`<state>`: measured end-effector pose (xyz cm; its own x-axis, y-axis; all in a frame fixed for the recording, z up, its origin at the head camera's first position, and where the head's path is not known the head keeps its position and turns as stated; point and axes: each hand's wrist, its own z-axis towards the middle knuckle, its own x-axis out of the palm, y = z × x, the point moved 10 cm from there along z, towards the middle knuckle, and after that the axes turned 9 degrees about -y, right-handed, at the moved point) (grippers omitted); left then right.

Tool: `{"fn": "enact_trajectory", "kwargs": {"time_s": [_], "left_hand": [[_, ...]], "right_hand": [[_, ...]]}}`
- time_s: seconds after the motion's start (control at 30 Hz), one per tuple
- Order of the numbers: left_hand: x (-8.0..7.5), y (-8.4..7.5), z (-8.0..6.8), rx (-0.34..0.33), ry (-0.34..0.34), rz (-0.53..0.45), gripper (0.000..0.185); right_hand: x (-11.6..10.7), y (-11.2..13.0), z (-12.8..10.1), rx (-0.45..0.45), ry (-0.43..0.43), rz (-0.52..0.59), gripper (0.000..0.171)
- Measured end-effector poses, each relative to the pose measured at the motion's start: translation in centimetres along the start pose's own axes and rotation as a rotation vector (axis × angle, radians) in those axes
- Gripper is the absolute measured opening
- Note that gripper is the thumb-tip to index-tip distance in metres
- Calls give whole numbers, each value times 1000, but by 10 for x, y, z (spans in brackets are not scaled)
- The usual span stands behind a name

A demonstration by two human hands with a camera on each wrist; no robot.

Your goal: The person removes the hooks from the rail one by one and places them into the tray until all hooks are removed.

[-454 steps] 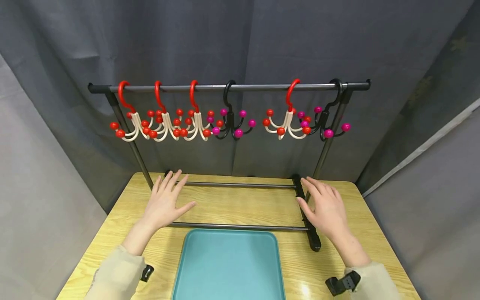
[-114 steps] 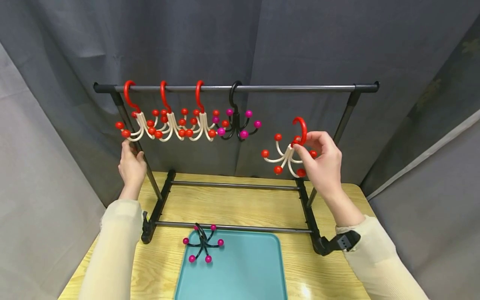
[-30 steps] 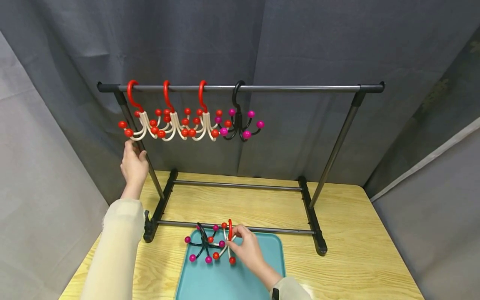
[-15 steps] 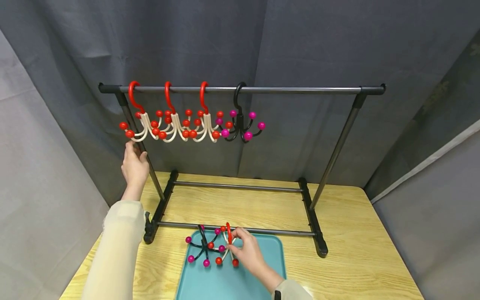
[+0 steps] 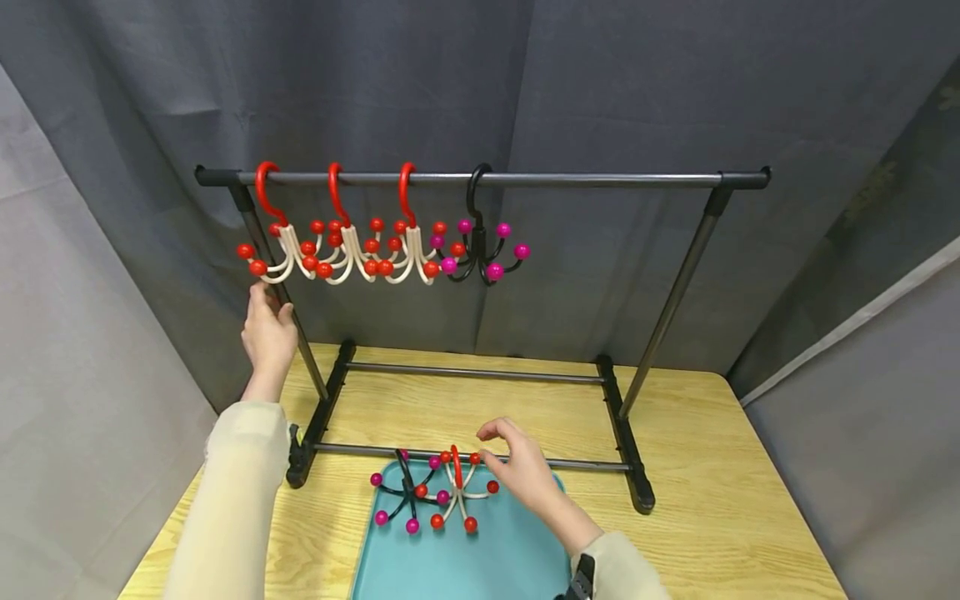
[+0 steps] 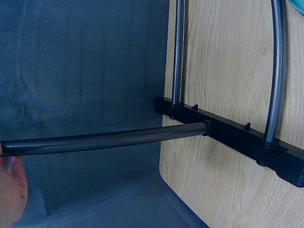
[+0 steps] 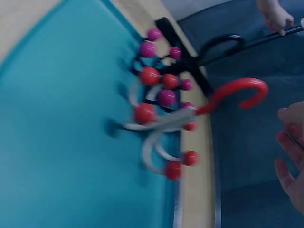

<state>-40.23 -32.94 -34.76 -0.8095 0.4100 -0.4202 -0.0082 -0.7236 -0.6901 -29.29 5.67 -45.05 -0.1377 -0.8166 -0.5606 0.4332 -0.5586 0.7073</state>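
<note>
Teal and rectangular, the tray [image 5: 450, 575] holds a black, magenta-balled hanger [image 5: 408, 493] and a white, red-hooked, red-balled hanger [image 5: 458, 490], both upright. My right hand [image 5: 527, 473], thumb and fingers apart, hovers beside the latter; my left hand [image 5: 270, 337] grips a dark metal rack post [image 5: 311, 358].

head view: tray [image 5: 465, 571] runs off the bottom edge, so do both sleeves [image 5: 232, 492] and the right wrist camera [image 5: 582, 575]. left hand [image 5: 270, 337] fingers partly hidden at the left post [image 6: 104, 141]; left wrist view crops that hand at its left edge. right hand [image 5: 525, 471]: rear fingers hidden behind the front ones, thumb contact with the nearest ball [image 5: 475, 458] unclear. right wrist view smeared: red-and-white hanger [image 7: 175, 118] blurred, partly covers the black hanger [image 7: 164, 66]. can't tell if they touch. right hand cropped there at the right edge.
</note>
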Motion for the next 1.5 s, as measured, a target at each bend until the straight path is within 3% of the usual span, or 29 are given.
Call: {"fn": "enact_trajectory", "kwargs": {"time_s": [0.37, 0.83, 1.0, 1.13, 1.5], "left_hand": [[0, 4, -1, -18, 15, -3, 37], [2, 0, -2, -11, 17, -10, 35], [1, 1, -1, -1, 5, 0, 36], [2, 2, -2, 7, 2, 1, 36], [-1, 0, -3, 9, 1, -3, 36]], "right_hand": [[-73, 75, 63, -395, -220, -71, 18], [-116, 156, 111, -618, -282, -157, 12], [-129, 173, 128, -626, -378, -195, 10], [-137, 179, 145, -603, -392, -226, 11], [-148, 176, 179, -476, -464, -274, 16]]}}
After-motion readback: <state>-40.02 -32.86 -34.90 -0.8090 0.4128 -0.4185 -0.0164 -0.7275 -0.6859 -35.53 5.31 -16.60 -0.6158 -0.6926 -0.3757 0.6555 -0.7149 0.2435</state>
